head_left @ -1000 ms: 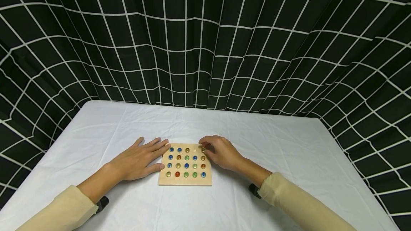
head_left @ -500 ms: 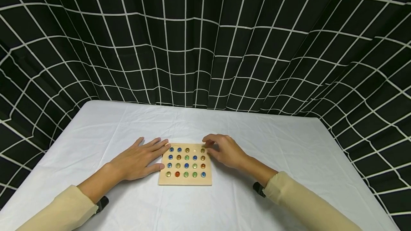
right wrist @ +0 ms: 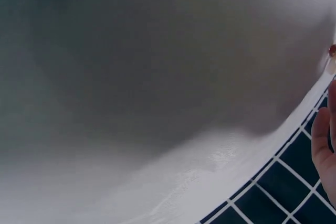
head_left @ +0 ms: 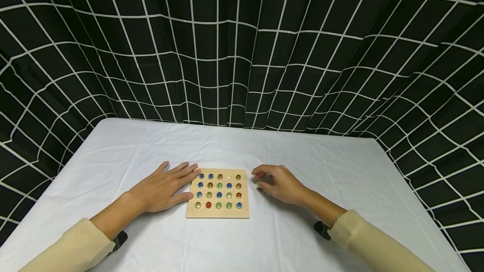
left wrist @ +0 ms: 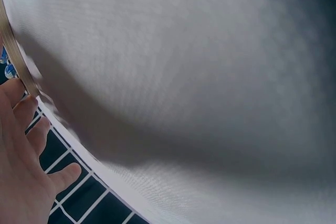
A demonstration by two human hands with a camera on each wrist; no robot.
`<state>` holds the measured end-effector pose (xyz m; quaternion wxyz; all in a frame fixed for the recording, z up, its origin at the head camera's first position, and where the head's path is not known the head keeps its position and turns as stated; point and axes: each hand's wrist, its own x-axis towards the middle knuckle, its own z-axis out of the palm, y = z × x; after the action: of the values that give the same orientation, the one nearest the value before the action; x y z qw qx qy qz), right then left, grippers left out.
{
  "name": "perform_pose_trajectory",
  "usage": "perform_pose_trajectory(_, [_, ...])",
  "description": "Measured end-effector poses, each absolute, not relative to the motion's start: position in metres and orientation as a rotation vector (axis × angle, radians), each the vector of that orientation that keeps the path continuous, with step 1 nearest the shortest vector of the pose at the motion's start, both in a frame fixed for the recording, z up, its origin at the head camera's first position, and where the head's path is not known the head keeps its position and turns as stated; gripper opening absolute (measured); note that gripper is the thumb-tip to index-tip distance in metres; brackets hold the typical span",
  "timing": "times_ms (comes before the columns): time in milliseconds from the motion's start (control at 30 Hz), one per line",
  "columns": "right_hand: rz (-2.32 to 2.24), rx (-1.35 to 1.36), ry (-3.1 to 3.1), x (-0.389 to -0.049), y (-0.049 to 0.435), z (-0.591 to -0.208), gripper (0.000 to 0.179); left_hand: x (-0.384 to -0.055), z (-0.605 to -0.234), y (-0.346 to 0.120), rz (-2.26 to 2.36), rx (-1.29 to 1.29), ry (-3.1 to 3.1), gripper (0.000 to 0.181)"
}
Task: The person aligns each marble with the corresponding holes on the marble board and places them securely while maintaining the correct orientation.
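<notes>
A light wooden board lies flat on the table, with rows of blue, green, amber and red glass marbles set in it. One spot in its far row, second from the right, looks pale. My left hand rests at the board's left side, fingers spread straight, fingertips over the edge. In the left wrist view its fingers lie along the board's edge, beside blue marbles. Just right of the board is my right hand, loosely curled and holding nothing; the right wrist view catches only part of it.
White cloth covers the table under the board and both arms. Behind and on both sides hangs a black curtain with a white grid. Each wrist carries a small dark camera.
My right hand has let go of the marble at the board's far right corner and drawn off to the right, clear of the board. The left hand has stayed put.
</notes>
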<state>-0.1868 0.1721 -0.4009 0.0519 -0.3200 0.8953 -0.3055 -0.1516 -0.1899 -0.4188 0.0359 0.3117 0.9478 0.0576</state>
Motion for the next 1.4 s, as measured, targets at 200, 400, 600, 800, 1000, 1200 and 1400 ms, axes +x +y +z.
perform_pose_trajectory(200, [-0.914, -1.007, 2.706, -0.182, 0.179, -0.404, 0.026, -0.152, -0.419, -0.190, 0.172, 0.956, 2.911, 0.072])
perform_pose_trajectory(400, [-0.924, -1.009, 2.694, -0.179, 0.184, -0.407, 0.026, -0.152, -0.419, -0.189, 0.177, 0.950, 2.907, 0.072])
perform_pose_trajectory(600, [-0.908, -1.036, 2.692, -0.178, 0.185, -0.410, 0.027, -0.151, -0.417, -0.189, 0.179, 0.943, 2.907, 0.071])
perform_pose_trajectory(800, [-0.881, -1.056, 2.712, -0.179, 0.183, -0.411, 0.026, -0.150, -0.416, -0.189, 0.188, 0.941, 2.904, 0.071])
perform_pose_trajectory(1000, [-0.875, -1.045, 2.714, -0.179, 0.181, -0.412, 0.026, -0.150, -0.417, -0.189, 0.188, 0.939, 2.905, 0.071])
perform_pose_trajectory(1200, [-0.872, -1.045, 2.709, -0.179, 0.180, -0.411, 0.026, -0.151, -0.418, -0.189, 0.188, 0.945, 2.904, 0.072])
perform_pose_trajectory(1400, [-0.860, -1.042, 2.736, -0.180, 0.176, -0.408, 0.027, -0.151, -0.418, -0.189, 0.188, 0.959, 2.907, 0.071])
